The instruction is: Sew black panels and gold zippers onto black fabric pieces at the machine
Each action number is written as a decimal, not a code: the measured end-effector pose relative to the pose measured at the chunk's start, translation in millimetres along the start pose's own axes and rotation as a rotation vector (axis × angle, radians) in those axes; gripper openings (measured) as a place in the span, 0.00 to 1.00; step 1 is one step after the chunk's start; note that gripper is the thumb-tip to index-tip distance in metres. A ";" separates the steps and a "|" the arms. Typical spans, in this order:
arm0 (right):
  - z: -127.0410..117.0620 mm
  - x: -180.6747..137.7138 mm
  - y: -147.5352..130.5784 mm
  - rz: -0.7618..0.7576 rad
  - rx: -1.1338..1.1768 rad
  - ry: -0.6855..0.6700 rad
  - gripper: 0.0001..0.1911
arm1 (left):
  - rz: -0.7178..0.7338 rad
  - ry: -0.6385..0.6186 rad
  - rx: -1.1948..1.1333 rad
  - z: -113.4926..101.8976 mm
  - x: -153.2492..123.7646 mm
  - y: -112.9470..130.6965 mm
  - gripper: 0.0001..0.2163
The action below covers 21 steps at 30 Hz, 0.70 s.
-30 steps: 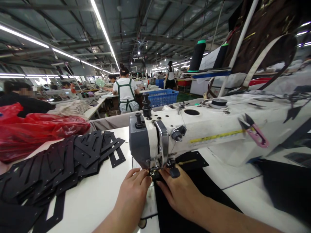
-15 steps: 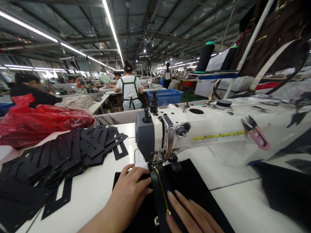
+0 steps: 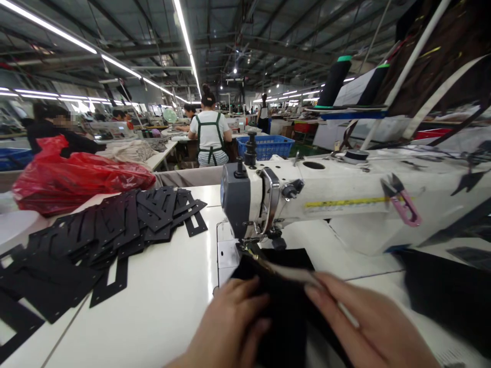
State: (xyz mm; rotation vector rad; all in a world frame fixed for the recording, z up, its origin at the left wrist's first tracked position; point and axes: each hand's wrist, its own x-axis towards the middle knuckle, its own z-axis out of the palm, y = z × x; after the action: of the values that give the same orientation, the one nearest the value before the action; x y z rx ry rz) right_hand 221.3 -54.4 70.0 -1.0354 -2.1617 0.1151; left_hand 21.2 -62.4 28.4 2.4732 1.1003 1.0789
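Left hand and right hand each with a closed grip on the black fabric piece — lifted off the white worktop, just in front of the sewing machine, stack of black cut pieces left of the machine, red plastic bag behind the stack — pink thread snips on the machine's arm.

Black piece pulled back from needle, lifted and bunched; both hands now gripping it, nearer camera.
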 end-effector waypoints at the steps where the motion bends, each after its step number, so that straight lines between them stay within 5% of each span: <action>1: -6.2 11.7 -0.3 0.033 0.011 0.048 0.10 | 0.055 -0.028 -0.151 5.4 1.7 8.6 0.11; 3: -11.9 27.7 0.7 -0.008 -0.013 0.090 0.10 | 0.134 0.001 -0.340 9.2 6.5 18.7 0.10; 8: -9.3 25.4 3.4 -0.271 -0.150 0.082 0.11 | -0.090 0.175 -0.146 -9.2 15.4 -1.6 0.11; 17: -8.3 12.4 3.0 -0.283 -0.199 0.009 0.12 | 0.176 0.223 0.002 -11.2 22.0 -19.4 0.11; 21: -3.7 7.7 4.7 -0.337 -0.253 0.029 0.13 | 0.167 0.198 0.025 -10.2 22.1 -20.3 0.08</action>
State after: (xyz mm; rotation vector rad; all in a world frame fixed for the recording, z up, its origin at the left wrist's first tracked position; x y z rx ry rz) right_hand 223.5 -46.5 75.4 -0.7849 -2.3313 -0.3359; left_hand 12.7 -33.4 38.0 2.5594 0.9768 1.3916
